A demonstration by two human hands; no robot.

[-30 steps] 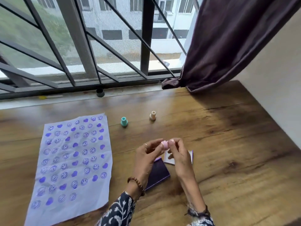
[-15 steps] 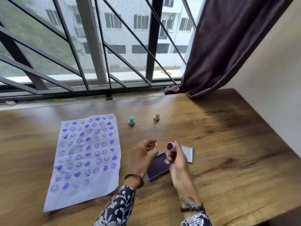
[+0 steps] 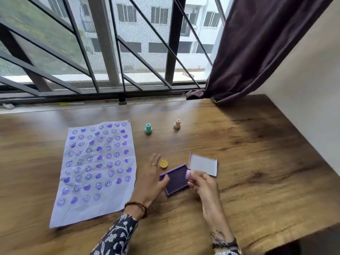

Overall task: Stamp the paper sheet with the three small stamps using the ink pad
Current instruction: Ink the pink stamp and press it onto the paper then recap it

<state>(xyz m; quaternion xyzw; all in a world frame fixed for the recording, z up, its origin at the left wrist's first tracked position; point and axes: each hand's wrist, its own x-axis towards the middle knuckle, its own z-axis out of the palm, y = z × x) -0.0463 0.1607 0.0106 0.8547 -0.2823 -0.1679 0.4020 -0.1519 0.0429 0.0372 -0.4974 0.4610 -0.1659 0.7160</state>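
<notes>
A pale paper sheet (image 3: 95,172) covered with purple smileys and hearts lies at the left of the wooden table (image 3: 248,162). The purple ink pad (image 3: 176,181) sits open in front of me, its lid (image 3: 203,165) folded back to the right. My right hand (image 3: 202,184) holds a small pink stamp (image 3: 188,174) tilted over the pad's right edge. My left hand (image 3: 150,179) rests flat with its thumb on the pad's left edge. A yellow smiley cap (image 3: 163,163) lies beside its fingers. A teal stamp (image 3: 148,128) and a beige stamp (image 3: 177,124) stand farther back.
A barred window (image 3: 110,52) runs along the table's far edge. A dark curtain (image 3: 257,43) hangs at the back right, its hem on the table. A pale wall (image 3: 312,98) borders the right side. The table's front right edge drops off near me.
My hands parted: the yellow cap now lies on the table, my left hand has come down onto the pad's edge, and my right hand has lowered the pink stamp toward the ink pad.
</notes>
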